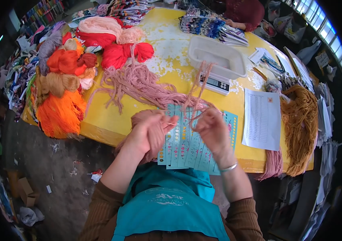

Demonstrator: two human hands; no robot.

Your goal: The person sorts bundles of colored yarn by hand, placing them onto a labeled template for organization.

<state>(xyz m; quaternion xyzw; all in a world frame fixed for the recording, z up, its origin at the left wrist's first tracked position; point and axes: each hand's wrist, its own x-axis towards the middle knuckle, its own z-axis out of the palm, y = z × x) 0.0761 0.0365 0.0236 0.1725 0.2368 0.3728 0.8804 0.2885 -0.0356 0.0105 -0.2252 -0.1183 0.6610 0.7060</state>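
Dusty-pink yarn [151,86] lies in a long loose bundle across the table, with strands rising toward the scale. My left hand [151,130] is closed around a thick hank of this yarn, which hangs below the wrist. At the right, my right hand [212,130] is bent over the cards with pink strands at its curled fingertips; it is slightly blurred. Under and between both hands lie several teal punched cards [203,154], fanned out, with rows of holes and bits of coloured thread.
A clear plastic tray [218,56] rests on a digital scale [215,83]. Orange yarn [62,114] and red yarn [116,56] are heaped left. A printed sheet [261,120] and brown yarn [300,128] lie right. Another person's sleeve [245,14] shows at the far side.
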